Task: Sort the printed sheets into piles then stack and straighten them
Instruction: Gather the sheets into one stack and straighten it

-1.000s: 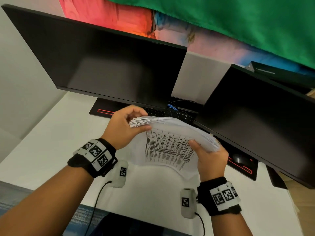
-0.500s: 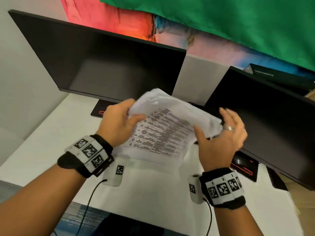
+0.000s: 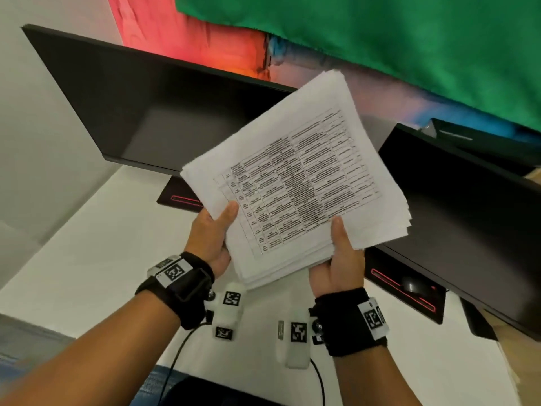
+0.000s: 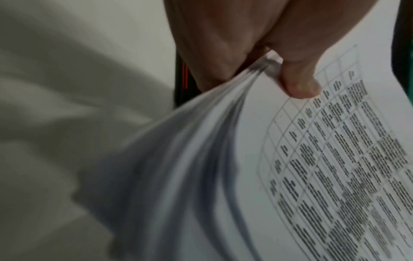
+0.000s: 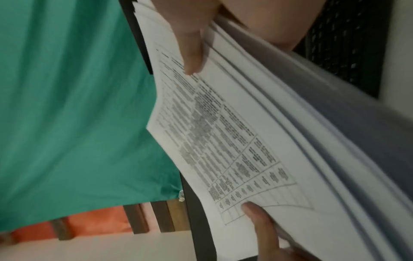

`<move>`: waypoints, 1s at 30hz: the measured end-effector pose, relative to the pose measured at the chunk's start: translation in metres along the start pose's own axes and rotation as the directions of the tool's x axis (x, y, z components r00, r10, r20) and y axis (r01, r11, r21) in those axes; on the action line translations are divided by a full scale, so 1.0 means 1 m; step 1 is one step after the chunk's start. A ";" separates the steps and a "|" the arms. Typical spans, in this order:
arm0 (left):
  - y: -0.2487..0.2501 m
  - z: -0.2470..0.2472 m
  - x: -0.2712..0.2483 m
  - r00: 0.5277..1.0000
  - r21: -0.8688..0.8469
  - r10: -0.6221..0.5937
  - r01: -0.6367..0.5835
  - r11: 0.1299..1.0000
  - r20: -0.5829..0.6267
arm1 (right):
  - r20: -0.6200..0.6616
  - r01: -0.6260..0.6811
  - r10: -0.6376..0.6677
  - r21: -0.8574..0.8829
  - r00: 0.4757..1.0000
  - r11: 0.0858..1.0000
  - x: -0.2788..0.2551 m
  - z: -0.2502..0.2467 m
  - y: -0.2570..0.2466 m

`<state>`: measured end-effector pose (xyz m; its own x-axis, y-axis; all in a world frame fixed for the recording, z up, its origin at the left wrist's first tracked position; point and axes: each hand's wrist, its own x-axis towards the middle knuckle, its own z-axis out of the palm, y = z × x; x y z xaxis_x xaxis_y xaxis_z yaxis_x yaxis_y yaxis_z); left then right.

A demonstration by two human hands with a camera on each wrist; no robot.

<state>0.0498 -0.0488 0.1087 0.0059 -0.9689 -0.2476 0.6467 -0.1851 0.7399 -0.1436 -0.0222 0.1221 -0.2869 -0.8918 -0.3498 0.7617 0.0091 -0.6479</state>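
Observation:
A thick stack of printed sheets is held up in the air above the white desk, its top page showing a printed table and facing me. Its edges are uneven and fanned. My left hand grips the stack's lower left corner, thumb on top and fingers underneath. My right hand grips the lower right edge the same way. In the left wrist view the left thumb presses the stack. In the right wrist view the right thumb lies on the stack, with the left thumb lower down.
Two dark monitors stand behind the stack, one at the left and one at the right. A black mouse pad with a mouse lies under the right monitor. A keyboard shows beneath the sheets. Green cloth hangs behind.
The stack has been raised from near the desk and turned upright so its printed face looks at me. Both hands shifted from its sides to its lower edge.

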 end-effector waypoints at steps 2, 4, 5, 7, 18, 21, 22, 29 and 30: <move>-0.006 -0.010 -0.001 0.998 0.035 -0.063 0.063 0.997 0.010 | -0.056 0.007 -0.013 -0.102 0.998 0.995 -0.002 -0.008 -0.001; -0.003 -0.022 -0.001 0.995 0.095 -0.093 0.096 0.991 -0.031 | -0.092 0.026 -0.047 -0.215 0.995 0.976 -0.003 -0.017 -0.009; 0.002 -0.029 0.001 0.994 0.130 -0.081 0.089 0.988 -0.070 | -0.098 0.030 -0.057 -0.258 0.993 0.966 -0.003 -0.021 -0.015; 0.020 -0.041 0.007 0.995 0.252 -0.021 0.044 0.967 -0.093 | -0.064 0.042 -0.065 -0.317 0.996 0.947 -0.001 -0.031 -0.029; 0.020 0.000 0.000 0.970 0.737 0.235 -0.206 0.644 0.066 | 0.194 0.295 -0.225 -0.715 0.955 0.635 0.005 -0.046 -0.042; 0.005 0.004 -0.016 0.889 0.753 0.446 -0.360 0.551 0.099 | 0.210 0.402 -0.387 -0.752 0.898 0.523 -0.005 -0.050 -0.037; 0.000 0.003 -0.020 0.878 0.763 0.468 -0.371 0.529 0.103 | 0.239 0.436 -0.426 -0.773 0.873 0.460 -0.009 -0.055 -0.032; -0.007 -0.027 -0.009 0.949 0.843 0.225 -0.302 0.445 0.222 | 0.250 0.397 -0.333 -0.761 0.909 0.513 -0.016 -0.078 -0.008; -0.004 -0.026 -0.006 0.948 0.840 0.233 -0.304 0.450 0.218 | 0.251 0.378 -0.297 -0.754 0.921 0.536 -0.016 -0.075 -0.013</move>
<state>0.0666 -0.0378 0.0909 -0.0099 -0.9972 0.0743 -0.3512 0.0731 0.9334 -0.1922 0.0264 0.0850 -0.3452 -0.9377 0.0400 -0.1383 0.0086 -0.9903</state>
